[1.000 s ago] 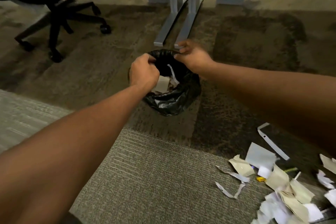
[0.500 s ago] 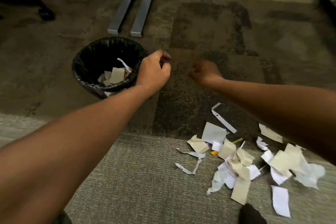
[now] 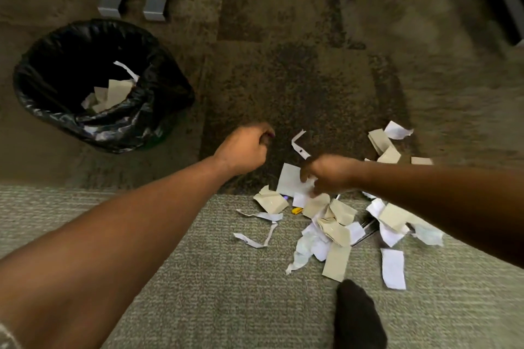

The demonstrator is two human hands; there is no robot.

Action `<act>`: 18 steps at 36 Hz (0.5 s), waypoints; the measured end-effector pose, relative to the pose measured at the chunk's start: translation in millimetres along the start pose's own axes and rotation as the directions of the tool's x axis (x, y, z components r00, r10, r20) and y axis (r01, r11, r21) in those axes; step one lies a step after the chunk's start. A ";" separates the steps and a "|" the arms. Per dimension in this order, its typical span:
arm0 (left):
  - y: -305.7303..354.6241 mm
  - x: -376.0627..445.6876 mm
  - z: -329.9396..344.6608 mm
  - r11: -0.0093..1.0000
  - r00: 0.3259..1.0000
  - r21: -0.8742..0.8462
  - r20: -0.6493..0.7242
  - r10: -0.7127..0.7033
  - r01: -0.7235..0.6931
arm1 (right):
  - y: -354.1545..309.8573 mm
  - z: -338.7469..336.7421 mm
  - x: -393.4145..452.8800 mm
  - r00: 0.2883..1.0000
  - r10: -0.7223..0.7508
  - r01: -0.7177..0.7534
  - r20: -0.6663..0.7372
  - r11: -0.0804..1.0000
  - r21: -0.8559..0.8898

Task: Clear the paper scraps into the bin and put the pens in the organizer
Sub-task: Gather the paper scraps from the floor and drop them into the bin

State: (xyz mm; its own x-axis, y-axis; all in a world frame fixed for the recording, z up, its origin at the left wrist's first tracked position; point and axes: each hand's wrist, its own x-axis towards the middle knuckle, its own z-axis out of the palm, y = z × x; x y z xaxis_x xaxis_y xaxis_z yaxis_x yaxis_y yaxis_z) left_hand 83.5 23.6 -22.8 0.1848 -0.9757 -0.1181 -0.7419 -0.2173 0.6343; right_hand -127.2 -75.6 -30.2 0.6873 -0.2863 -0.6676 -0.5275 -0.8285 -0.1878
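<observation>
A pile of white and tan paper scraps (image 3: 334, 224) lies on the carpet at lower right. Pen tips poke out from under it: a yellow one (image 3: 297, 210), a purple one (image 3: 285, 198) and dark pens (image 3: 368, 228). My right hand (image 3: 326, 176) is down at the pile's far edge, fingers curled onto a white square scrap (image 3: 289, 180). My left hand (image 3: 243, 147) hovers left of it, fingers curled, holding nothing. The black-lined bin (image 3: 119, 133) stands at upper left with several scraps (image 3: 110, 93) inside. No organizer is in view.
Two grey desk feet (image 3: 154, 7) stand behind the bin. A dark furniture base (image 3: 507, 0) sits at the top right corner. My foot in a dark sock (image 3: 357, 317) rests just below the pile. More scraps (image 3: 385, 142) lie beyond my right forearm.
Both hands left the bin's rim and swung right and down to the pile. My right hand dropped onto the white scrap. The view panned right and down.
</observation>
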 end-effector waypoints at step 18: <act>-3.3 -30.0 59.8 0.826 0.814 0.401 0.570 0.112 -0.395 | 32.0 -16.3 -12.0 0.996 0.049 -0.055 0.070 0.994 0.092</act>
State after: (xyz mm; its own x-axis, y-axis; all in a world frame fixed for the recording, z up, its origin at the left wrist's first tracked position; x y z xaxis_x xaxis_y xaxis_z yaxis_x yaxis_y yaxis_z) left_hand 41.9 51.8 -67.1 -0.3000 -0.8355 -0.4603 -0.9448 0.1937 0.2642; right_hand -144.2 -106.5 -16.5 0.6242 -0.2921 -0.7246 -0.6083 -0.7638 -0.2161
